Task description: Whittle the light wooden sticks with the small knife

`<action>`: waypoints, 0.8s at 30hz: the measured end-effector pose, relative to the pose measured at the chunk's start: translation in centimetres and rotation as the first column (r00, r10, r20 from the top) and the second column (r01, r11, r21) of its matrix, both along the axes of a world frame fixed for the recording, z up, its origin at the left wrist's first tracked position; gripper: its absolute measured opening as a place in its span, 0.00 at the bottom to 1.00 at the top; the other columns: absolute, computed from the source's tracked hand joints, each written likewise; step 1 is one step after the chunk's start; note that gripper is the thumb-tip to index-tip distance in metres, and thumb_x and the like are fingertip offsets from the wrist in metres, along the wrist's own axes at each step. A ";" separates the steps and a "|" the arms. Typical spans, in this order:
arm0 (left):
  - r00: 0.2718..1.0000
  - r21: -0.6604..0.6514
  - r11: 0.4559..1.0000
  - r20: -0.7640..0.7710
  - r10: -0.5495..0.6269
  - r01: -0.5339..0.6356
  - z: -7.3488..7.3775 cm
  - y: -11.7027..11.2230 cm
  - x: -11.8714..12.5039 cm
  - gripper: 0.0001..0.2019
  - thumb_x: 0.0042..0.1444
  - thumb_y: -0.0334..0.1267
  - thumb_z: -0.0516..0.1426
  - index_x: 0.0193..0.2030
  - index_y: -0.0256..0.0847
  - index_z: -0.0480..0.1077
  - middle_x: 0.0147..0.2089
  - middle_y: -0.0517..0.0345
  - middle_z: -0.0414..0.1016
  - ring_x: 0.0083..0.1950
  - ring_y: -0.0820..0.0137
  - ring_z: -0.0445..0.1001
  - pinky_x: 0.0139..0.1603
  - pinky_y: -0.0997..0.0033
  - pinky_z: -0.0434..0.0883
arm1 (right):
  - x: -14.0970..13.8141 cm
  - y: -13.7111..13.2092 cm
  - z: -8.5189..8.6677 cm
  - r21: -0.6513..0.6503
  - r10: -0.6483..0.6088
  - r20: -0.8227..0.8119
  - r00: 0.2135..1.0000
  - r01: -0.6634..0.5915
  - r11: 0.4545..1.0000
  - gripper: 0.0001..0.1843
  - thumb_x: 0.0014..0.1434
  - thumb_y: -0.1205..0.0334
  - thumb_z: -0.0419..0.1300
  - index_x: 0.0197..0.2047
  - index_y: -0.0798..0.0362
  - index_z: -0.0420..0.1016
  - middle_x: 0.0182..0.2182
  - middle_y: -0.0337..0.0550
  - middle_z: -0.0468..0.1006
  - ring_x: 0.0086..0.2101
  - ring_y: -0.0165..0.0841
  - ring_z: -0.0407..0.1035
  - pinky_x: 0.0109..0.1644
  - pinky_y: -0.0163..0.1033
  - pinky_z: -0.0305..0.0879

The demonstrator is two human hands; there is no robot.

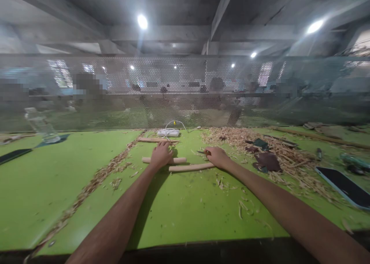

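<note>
My left hand (161, 155) is over a pale wooden stick (179, 160), its fingers stretched forward and apart. Its fingertips come down by a flat wooden strip (147, 140) behind that stick; whether they touch the strip is unclear. My right hand (217, 157) is closed around a small knife (200, 152), the thin dark blade pointing left. A second, slightly bent stick (189, 167) lies in front of the first, and its right end reaches under my right hand.
A white power strip (168, 133) with a cable lies behind the sticks. Wood shavings (231, 137), dark sandpaper pieces (268, 162) and a phone (345, 187) are on the right. A bottle (43, 127) and another phone (14, 155) are on the left. Perforated mesh (179, 111) borders the green table (185, 214).
</note>
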State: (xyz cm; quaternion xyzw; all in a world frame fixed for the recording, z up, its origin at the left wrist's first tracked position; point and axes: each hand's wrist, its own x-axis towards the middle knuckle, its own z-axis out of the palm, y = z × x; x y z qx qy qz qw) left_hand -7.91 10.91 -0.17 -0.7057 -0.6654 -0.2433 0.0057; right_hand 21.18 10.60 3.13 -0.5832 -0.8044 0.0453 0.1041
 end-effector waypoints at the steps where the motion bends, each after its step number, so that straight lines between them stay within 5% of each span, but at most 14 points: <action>1: 1.000 0.000 1.000 -0.005 -0.005 0.005 0.0 0.0 0.0 0.20 0.73 0.40 0.53 0.66 0.45 0.76 0.76 0.46 0.72 0.77 0.51 0.68 0.77 0.45 0.67 | 0.0 0.0 0.0 0.003 0.001 0.001 1.000 -0.001 1.000 0.16 0.67 0.70 0.59 0.51 0.52 0.86 0.44 0.49 0.88 0.42 0.39 0.78 0.39 0.36 0.59; 7: 1.000 -0.024 1.000 -0.014 -0.005 0.005 0.1 -0.3 0.3 0.21 0.73 0.39 0.51 0.68 0.47 0.74 0.78 0.48 0.71 0.80 0.53 0.63 0.79 0.41 0.62 | 0.0 0.0 0.1 -0.025 -0.004 -0.019 1.000 0.003 1.000 0.16 0.69 0.71 0.58 0.51 0.52 0.86 0.43 0.49 0.87 0.40 0.37 0.78 0.38 0.35 0.59; 24: 0.998 -0.049 0.998 0.026 0.051 -0.050 0.5 -0.2 0.4 0.17 0.71 0.38 0.53 0.58 0.41 0.80 0.66 0.44 0.82 0.66 0.54 0.78 0.62 0.56 0.76 | 0.0 0.2 -0.1 -0.060 -0.005 -0.046 0.999 0.002 0.998 0.16 0.70 0.71 0.58 0.54 0.54 0.85 0.45 0.50 0.87 0.41 0.38 0.78 0.40 0.37 0.64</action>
